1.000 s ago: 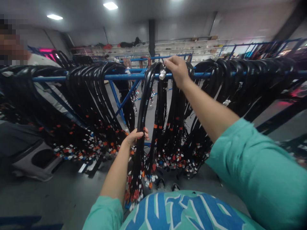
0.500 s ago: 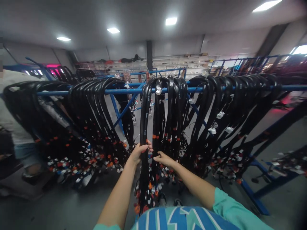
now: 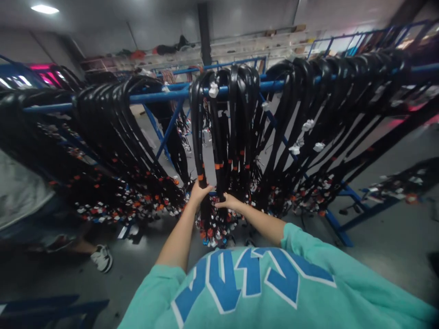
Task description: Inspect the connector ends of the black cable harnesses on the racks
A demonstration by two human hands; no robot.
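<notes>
A long black wire harness (image 3: 197,132) hangs over the blue rail, with an orange tape band and small coloured connectors at its lower end. My left hand (image 3: 199,193) is closed around it just below the band, thumb across the front and fingers behind. Beside it on the right hangs a second black harness (image 3: 216,141), also banded in orange. My right hand (image 3: 231,202) is at its lower part, thumb in front, the other fingers partly hidden. Below both hands dangle white, orange and blue connectors (image 3: 212,230).
More black harnesses hang along the blue rail (image 3: 157,97) to the left (image 3: 106,119) and right (image 3: 308,87). A blue rack leg (image 3: 338,226) reaches the floor at right. Another person's shoe (image 3: 102,258) is at lower left. Shelves (image 3: 240,48) line the back wall.
The view has tilted down. My left hand still holds the first harness, which hangs closer to the second. My right hand has come onto the second harness.
</notes>
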